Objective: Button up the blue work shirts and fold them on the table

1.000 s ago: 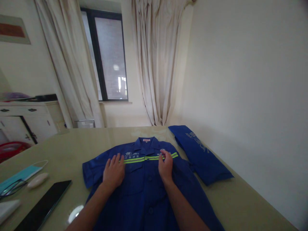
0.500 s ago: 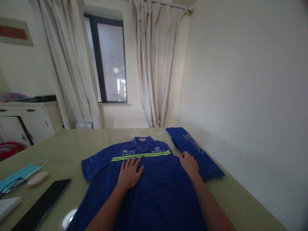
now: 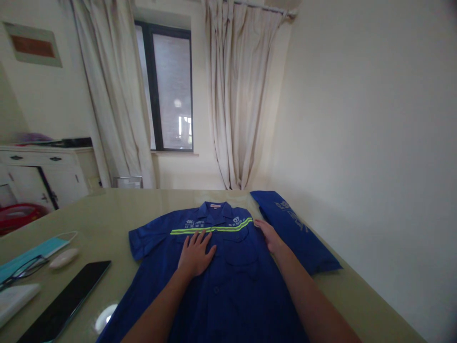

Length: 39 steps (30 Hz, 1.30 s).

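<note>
A dark blue short-sleeved work shirt [image 3: 232,267] lies front up on the table, its collar at the far end. A yellow-green reflective stripe [image 3: 193,231] crosses its chest below white printing. My left hand [image 3: 196,252] rests flat on the front, fingers spread near the button line just below the stripe. At the shirt's right edge, by the shoulder, my right hand [image 3: 269,237] grips the cloth; some of its fingers are hidden. Cloth bulges upward there and the stripe bends. The right sleeve is out of sight. Close beside this hand is a blue printed bag [image 3: 296,233].
On the left of the table [image 3: 117,209] lie a black phone [image 3: 67,300], a white oval object [image 3: 64,257], glasses [image 3: 26,269], a blue face mask [image 3: 35,255] and a white box-like item [image 3: 17,300]. The wall [image 3: 374,166] runs along the right side.
My right hand has moved left and slightly up, from beside the bag to the shirt's shoulder edge. The cloth there has bulged. My left hand stays on the chest; the view has shifted slightly.
</note>
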Motion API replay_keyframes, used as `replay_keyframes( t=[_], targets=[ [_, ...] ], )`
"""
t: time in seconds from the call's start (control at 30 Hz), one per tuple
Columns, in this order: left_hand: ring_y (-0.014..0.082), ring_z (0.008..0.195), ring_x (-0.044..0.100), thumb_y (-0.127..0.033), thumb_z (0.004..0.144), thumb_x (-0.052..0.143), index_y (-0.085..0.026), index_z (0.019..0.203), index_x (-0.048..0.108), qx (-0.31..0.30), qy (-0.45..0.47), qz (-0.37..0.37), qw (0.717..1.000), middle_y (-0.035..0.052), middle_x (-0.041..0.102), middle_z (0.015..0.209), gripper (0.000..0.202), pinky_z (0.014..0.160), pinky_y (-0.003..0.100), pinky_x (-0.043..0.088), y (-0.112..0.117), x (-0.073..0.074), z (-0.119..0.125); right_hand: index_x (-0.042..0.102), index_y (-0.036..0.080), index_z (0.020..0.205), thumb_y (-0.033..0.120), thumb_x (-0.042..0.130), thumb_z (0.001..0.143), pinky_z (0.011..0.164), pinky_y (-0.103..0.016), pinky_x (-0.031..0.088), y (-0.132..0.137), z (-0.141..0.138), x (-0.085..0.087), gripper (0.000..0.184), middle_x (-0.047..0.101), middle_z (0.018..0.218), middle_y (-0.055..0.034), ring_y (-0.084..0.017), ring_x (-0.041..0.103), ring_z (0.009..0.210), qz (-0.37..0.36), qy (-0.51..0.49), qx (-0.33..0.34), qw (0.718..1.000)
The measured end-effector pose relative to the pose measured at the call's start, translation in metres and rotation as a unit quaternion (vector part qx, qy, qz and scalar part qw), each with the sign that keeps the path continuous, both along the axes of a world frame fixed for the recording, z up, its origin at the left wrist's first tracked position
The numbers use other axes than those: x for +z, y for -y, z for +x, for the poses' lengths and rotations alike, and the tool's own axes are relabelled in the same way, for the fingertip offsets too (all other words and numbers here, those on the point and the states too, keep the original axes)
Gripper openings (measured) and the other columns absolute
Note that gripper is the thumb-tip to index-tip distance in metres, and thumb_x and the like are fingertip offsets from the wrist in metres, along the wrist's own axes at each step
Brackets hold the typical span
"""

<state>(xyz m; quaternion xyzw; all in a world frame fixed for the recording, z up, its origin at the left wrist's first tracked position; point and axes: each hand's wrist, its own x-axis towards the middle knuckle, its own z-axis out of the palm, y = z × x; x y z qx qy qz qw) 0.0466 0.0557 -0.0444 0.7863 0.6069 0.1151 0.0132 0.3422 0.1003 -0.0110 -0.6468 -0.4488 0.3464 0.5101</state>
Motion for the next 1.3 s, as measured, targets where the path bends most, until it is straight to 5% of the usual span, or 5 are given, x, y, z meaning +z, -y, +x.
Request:
replay_keyframes(
  t=[0.27,0.5,0.67,0.87,1.3],
  targets=[
    [0.0301,0.153,0.026,-0.063,0.098,0.027,-0.032,0.154,0.041,0.002,0.007,-0.001,1.000,0.0007,0.035,0.165,0.066,0.124,0.056,0.019,0.001,0.001,0.002,0.067,0.021,0.129,0.043,0.068,0.076,0.103,-0.040,0.049,0.009,0.022,0.028,0.058,0.068,0.132,-0.0092,-0.027,0.063,0.117,0.193,0.057,-0.082,0.976],
    [0.0295,0.152,0.028,-0.062,0.098,0.027,-0.031,0.154,0.041,0.002,0.008,0.001,1.000,0.0020,0.037,0.164,0.065,0.124,0.055,0.018,0.002,0.003,0.003,0.050,0.023,0.142,0.044,0.070,0.079,0.075,-0.036,0.058,0.008,0.046,0.000,0.070,0.077,0.102,-0.0082,-0.024,0.073,0.083,0.022,0.127,-0.127,0.983],
    [0.0301,0.153,0.027,-0.063,0.098,0.027,-0.031,0.153,0.042,0.003,0.018,-0.001,1.000,0.0022,0.036,0.164,0.066,0.124,0.056,0.018,0.001,0.002,0.003,0.060,0.019,0.134,0.053,0.085,0.063,0.097,-0.039,0.050,-0.020,0.048,0.011,0.083,0.069,0.128,-0.0149,-0.031,0.065,0.116,-0.029,0.221,-0.058,0.973],
    [0.0301,0.153,0.027,-0.063,0.097,0.027,-0.032,0.153,0.042,0.007,0.021,-0.003,1.000,0.0008,0.037,0.164,0.066,0.124,0.055,0.017,0.001,0.000,0.002,0.074,0.016,0.110,0.041,0.092,0.051,0.087,-0.034,0.053,-0.053,0.029,0.023,0.067,0.076,0.108,-0.0109,-0.031,0.070,0.104,-0.073,0.300,0.006,0.951],
    [0.0307,0.152,0.027,-0.062,0.098,0.027,-0.032,0.153,0.042,0.008,0.022,0.002,1.000,0.0015,0.036,0.164,0.064,0.124,0.056,0.017,-0.002,0.000,0.005,0.060,0.013,0.129,0.020,0.056,0.084,0.095,-0.043,0.050,-0.014,0.093,0.036,0.045,0.068,0.119,-0.0205,-0.034,0.066,0.112,-0.111,0.438,-0.134,0.882]
  ],
)
